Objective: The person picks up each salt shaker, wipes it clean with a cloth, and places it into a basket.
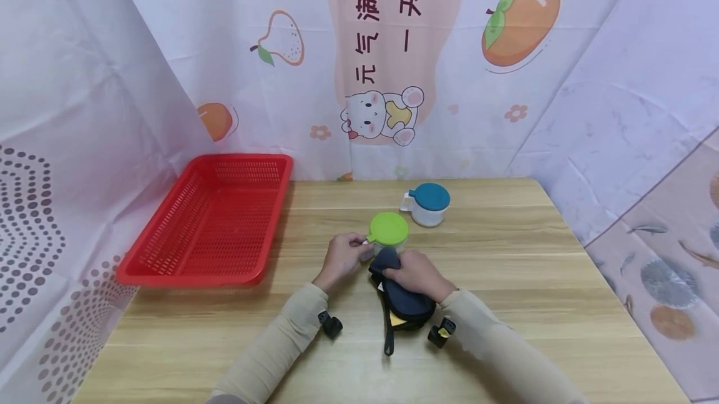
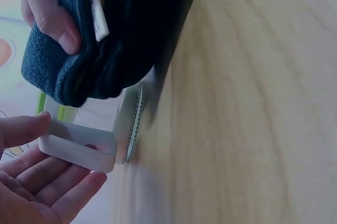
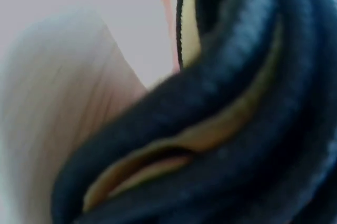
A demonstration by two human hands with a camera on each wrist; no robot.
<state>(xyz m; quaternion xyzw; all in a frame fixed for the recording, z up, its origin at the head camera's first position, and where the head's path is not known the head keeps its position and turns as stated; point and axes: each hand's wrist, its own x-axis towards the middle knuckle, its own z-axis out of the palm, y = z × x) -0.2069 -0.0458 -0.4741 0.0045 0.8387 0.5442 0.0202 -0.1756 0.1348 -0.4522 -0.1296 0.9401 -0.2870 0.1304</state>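
Left hand (image 1: pixel 344 257) pinches the handle (image 2: pixel 79 153) of a green-lidded cup (image 1: pixel 389 229) short of the tabletop's (image 1: pixel 539 279) far edge; right hand (image 1: pixel 417 274) grips a dark pouch (image 1: pixel 412 305).

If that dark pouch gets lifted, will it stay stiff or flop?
The pouch will probably flop somewhat, since its soft-looking layers bend near the right hand. Its fuzzy fabric suggests it shouldn't slip easily. The narrow loop sticking out from one end may dangle.
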